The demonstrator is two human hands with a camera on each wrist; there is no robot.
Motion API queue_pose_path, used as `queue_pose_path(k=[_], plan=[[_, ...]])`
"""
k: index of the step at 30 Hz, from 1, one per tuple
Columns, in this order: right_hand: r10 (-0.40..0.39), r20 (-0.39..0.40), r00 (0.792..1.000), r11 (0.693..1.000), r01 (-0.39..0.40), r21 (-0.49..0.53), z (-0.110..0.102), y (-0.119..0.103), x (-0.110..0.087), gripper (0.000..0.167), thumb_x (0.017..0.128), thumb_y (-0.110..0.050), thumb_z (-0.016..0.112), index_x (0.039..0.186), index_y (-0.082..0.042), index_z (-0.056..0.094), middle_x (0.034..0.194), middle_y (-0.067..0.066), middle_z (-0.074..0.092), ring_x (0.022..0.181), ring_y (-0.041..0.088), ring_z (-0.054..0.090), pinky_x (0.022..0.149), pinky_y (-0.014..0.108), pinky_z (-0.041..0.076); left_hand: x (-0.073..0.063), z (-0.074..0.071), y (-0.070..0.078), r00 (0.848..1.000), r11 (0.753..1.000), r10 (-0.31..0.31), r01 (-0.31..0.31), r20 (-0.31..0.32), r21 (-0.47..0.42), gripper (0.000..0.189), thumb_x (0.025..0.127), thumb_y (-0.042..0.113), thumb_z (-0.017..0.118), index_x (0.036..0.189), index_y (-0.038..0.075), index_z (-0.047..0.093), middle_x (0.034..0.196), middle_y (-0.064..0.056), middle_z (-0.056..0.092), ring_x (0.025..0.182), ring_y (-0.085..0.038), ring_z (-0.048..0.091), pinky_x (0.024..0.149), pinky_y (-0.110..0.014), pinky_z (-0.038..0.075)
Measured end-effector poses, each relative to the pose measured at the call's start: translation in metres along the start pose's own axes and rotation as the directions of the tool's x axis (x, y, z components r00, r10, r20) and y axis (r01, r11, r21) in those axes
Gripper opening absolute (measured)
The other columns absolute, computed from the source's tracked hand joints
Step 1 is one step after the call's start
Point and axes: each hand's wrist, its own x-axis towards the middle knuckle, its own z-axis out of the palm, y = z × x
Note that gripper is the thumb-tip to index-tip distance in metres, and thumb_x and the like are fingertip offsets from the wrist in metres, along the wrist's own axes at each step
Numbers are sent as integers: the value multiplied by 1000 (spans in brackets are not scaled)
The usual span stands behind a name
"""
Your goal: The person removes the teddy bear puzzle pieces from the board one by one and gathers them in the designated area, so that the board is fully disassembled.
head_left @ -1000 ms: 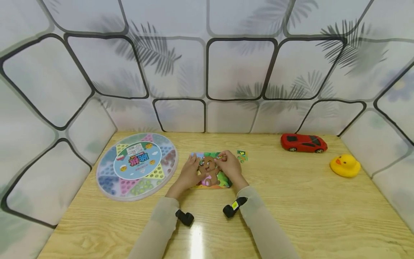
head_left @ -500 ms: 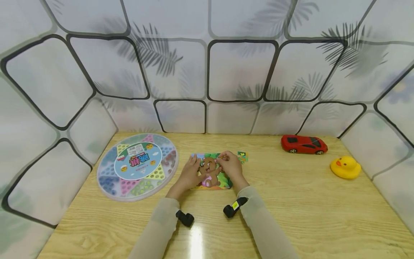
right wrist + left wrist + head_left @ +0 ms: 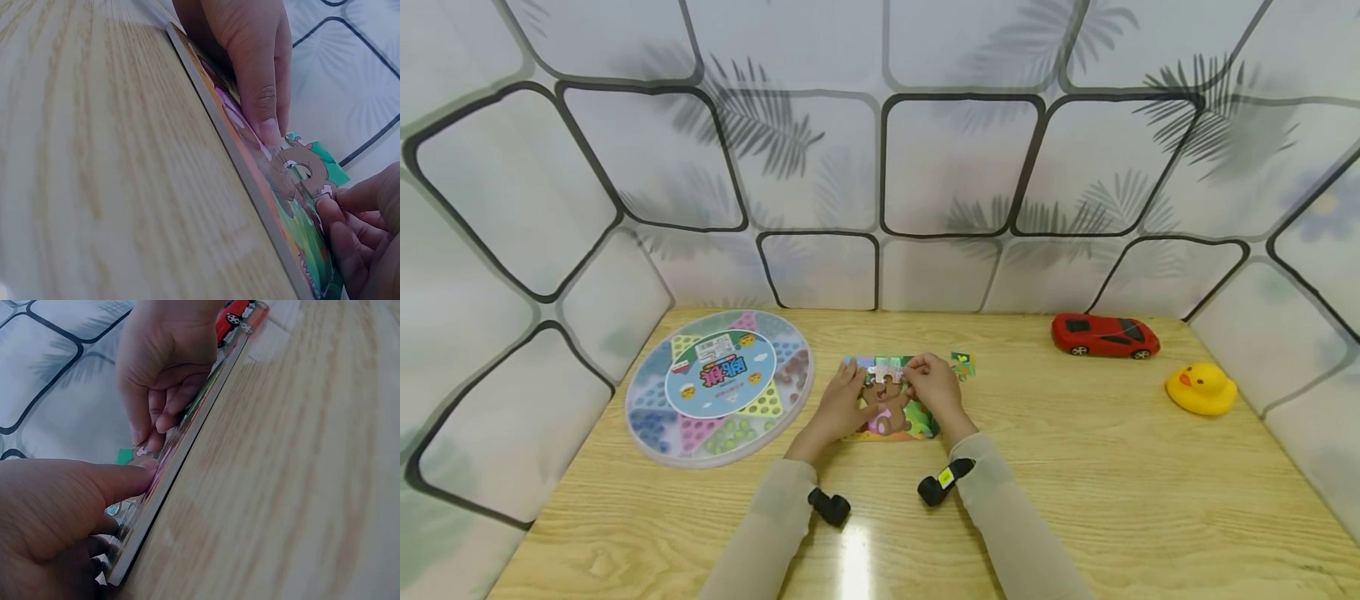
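Observation:
A jigsaw puzzle (image 3: 891,421) with a brown bear on a green and orange scene lies flat on the wooden table in the head view. My left hand (image 3: 837,404) rests along its left side, fingers stretched out and thumb pressing its face. At the upper part, my right hand (image 3: 936,385) pinches the edge of a puzzle piece (image 3: 320,165) between thumb and fingertips. The right wrist view shows this piece, with part of the bear's head and some green, tilted up from the board. In the head view glare whitens it. My right hand covers the puzzle's upper right.
More puzzle pieces (image 3: 962,363) lie just beyond the right hand. A round Chinese checkers board (image 3: 718,450) is at the left. A red toy car (image 3: 1105,336) and a yellow rubber duck (image 3: 1201,389) stand at the right. A patterned cloth wall (image 3: 940,275) closes off the back.
The pinched piece has tipped, so a bright reflection now covers the bear's upper head. The right hand has shifted only slightly; the left hand stays where it was.

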Motion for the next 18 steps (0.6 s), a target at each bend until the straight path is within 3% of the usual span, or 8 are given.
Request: queue_pose_path(k=[9,18], plan=[[-1,-7,1000,991,2,135,0,2,0,11,88,-13,66,89,-3,64,74,7,67,50,8,56,51,21,51,-1,-1,0,1000,1000,1,-1,-3,-12,74,92,31,62,143,-11,28,152,-29,12,142,-41,4,113,-53,11],[25,5,1000,962,-25,273,-2,1,0,10,88,-8,66,92,2,63,72,7,66,49,9,56,49,21,48,0,1,-1,1000,1000,3,-3,-6,-3,75,92,32,62,143,-11,27,152,-28,11,142,-40,3,114,-52,11]])
